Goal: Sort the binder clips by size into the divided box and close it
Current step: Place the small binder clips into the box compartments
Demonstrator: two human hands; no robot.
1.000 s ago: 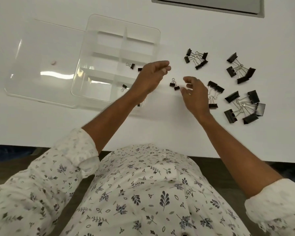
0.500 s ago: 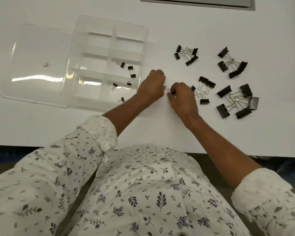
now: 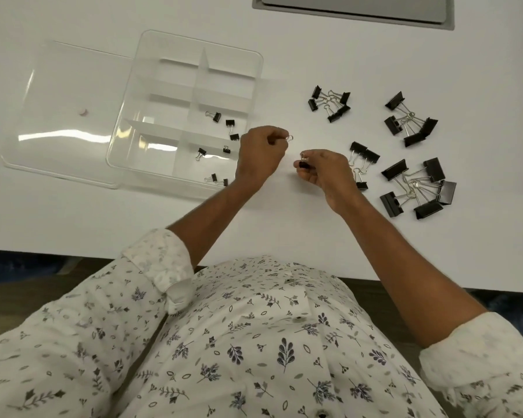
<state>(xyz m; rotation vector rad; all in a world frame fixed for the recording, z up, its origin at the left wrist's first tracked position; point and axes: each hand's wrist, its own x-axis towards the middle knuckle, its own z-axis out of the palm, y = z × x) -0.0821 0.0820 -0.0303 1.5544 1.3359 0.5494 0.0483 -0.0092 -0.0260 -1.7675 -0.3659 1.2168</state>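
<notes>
While the left hand [image 3: 261, 158] pinches a small binder clip [image 3: 289, 138] by its wire loop and the right hand [image 3: 323, 173] pinches a second small clip [image 3: 303, 163], both just right of the divided box [image 3: 203, 41], these clips look light, stiff and springy, so the loops likely give the surest hold.

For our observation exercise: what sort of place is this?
Probably an office desk: a plain white table, heaps of black binder clips, a clear divided box, and a grey panel set into it.
</notes>
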